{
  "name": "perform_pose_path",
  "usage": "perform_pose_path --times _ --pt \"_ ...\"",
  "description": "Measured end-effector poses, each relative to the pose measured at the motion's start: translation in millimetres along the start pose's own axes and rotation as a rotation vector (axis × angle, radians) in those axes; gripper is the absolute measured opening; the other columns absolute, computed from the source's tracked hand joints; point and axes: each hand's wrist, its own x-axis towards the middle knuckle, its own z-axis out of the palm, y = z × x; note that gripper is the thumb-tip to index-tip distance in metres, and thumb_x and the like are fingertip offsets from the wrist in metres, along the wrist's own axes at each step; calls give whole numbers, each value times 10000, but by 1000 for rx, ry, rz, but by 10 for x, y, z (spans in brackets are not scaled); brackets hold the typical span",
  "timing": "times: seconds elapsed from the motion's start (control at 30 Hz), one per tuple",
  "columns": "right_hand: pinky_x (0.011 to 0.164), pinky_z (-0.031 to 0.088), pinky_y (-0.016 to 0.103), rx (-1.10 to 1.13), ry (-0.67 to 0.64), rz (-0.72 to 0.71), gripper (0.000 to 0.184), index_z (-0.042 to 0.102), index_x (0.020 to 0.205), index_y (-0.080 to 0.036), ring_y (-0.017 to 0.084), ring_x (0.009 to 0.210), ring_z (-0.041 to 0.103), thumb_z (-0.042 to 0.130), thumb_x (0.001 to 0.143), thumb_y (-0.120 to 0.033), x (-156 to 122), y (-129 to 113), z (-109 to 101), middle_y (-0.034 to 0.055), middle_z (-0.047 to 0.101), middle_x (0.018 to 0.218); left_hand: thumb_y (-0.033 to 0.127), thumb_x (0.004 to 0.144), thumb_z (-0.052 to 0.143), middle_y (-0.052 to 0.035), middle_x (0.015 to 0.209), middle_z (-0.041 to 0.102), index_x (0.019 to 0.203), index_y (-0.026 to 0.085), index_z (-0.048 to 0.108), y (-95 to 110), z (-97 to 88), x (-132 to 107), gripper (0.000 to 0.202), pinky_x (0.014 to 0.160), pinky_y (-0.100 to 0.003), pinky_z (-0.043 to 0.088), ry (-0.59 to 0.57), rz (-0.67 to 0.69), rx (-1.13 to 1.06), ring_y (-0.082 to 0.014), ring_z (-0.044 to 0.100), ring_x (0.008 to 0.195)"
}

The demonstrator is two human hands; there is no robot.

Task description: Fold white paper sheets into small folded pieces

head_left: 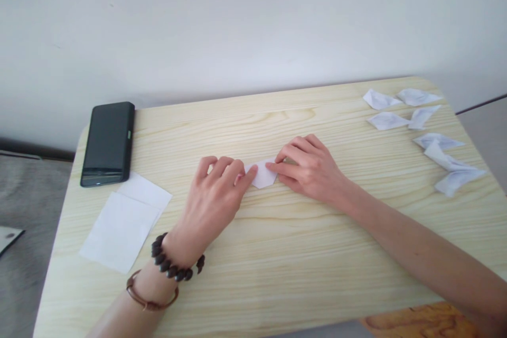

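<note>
Between my hands, near the middle of the table, lies a small piece of folded white paper [261,175] with angled lower corners. My left hand [217,190] has its thumb and curled fingers closed on the paper's left end. At the right end, my right hand [307,166] pinches the paper between thumb and fingers. Both ends of the paper are partly hidden by my fingers. A dark bead bracelet [170,269] and a brown cord bracelet [148,303] circle my left wrist.
White paper sheets [119,232] overlap on the left of the wooden table [269,253]. Beyond them lies a black phone-like device [106,140]. Several folded white paper pieces [388,120] are spread along the right side. A pale wall [253,26] stands behind the table.
</note>
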Motion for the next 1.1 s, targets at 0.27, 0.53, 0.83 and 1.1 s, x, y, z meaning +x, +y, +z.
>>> perform_pose_path --times 0.27,0.53,0.83,1.1 --pt "769 337 368 -19 -22 26 186 702 992 -236 197 873 511 543 898 -212 -74 -17 -16 21 688 905 124 849 561 -28 889 703 1108 177 656 181 0 -69 281 758 -410 406 10 -124 28 -264 624 902" --pt "758 366 364 -14 -5 49 200 704 1000 -214 190 855 527 536 895 -185 -83 -60 -13 23 693 906 114 825 589 -23 1017 715 1117 185 644 201 33 -213 305 782 -392 438 33 -217 -40 -251 623 973" --pt "759 397 356 -10 33 58 172 711 931 -196 189 832 540 553 870 -163 -91 -54 0 16 705 877 111 820 598 -25 1100 705 1140 176 623 184 16 -372 328 790 -377 461 58 -244 -22 -250 613 1004" --pt "726 408 330 19 42 86 146 718 868 -204 179 803 550 578 844 -169 -66 -63 9 24 687 854 367 896 559 -61 880 662 858 192 642 100 113 -142 197 725 -376 434 37 -376 -71 -256 580 897"
